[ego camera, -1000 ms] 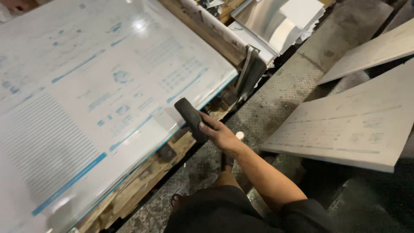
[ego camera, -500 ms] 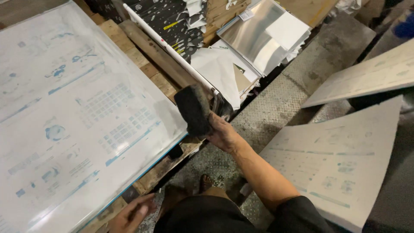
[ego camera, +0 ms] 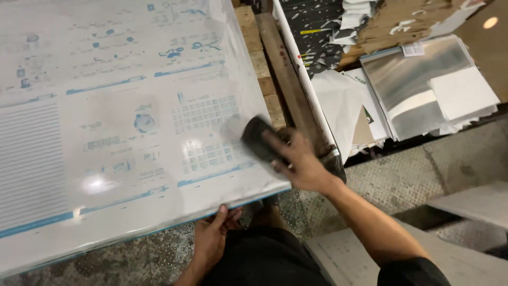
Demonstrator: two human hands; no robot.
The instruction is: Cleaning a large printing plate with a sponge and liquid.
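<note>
One large stack of white printed sheets with pale blue diagrams and lines point(ego camera: 121, 132) fills most of the view, lying on a wooden pallet of bare planks point(ego camera: 259, 63) whose boards show past the stack's right edge. Beyond the pallet's right side a long white bar point(ego camera: 296, 69) runs diagonally, and past it lies a loose heap of shiny silver and white sheets point(ego camera: 423, 90) with brown cardboard above it. Grey patterned metal flooring point(ego camera: 381, 185) runs beneath the stack's near edge and to the right. At the near right corner of the stack, the right hand point(ego camera: 301, 164) reaches forward on an outstretched bare forearm, wrist bent slightly inward, its fingers wrapped firmly round a dark, rounded block-like tool point(ego camera: 259, 139) that sits on the top sheet just inside the right edge; the tool is motion-blurred, so its exact shape cannot be told. The left hand point(ego camera: 211, 235) comes up from below at the stack's near edge, thumb on the top of the edge and fingers curled under it, pinching the lower sheets near that same corner. Dark clothing point(ego camera: 259, 259) shows between both arms.
</note>
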